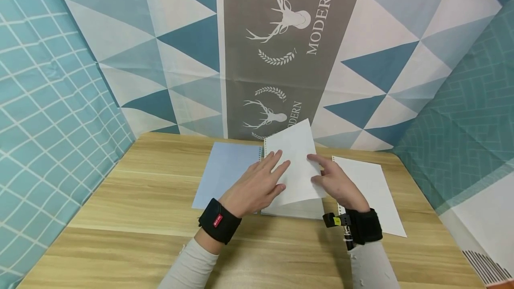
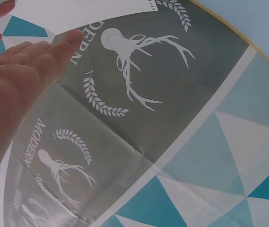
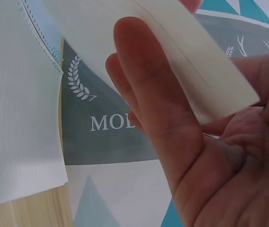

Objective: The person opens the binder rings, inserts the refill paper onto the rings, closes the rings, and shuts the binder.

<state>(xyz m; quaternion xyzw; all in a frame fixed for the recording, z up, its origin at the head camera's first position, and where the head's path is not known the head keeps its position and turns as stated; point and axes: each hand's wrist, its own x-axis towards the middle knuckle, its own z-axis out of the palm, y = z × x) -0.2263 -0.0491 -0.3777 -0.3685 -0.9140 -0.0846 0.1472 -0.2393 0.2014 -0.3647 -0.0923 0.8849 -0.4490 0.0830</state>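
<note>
A white sheet of paper (image 1: 295,139) with punched holes along its left edge is tilted above an open loose-leaf notebook. Its right edge is pinched by my right hand (image 1: 341,185), and the right wrist view shows the paper (image 3: 195,61) passing between the digits. My left hand (image 1: 254,186) lies over the sheet's lower left part with fingers spread and fairly straight. Beneath the sheet is the notebook's page stack (image 1: 295,212); lined paper (image 3: 18,118) shows in the right wrist view. The pale blue cover (image 1: 221,168) lies flat on the left, partly behind my left hand.
Another white punched sheet (image 1: 371,186) lies on the wooden table (image 1: 152,200) at the right, partly behind my right hand and wrist. A patterned cloth (image 1: 265,70) rises behind the table, with teal cloth (image 1: 48,92) along the left side.
</note>
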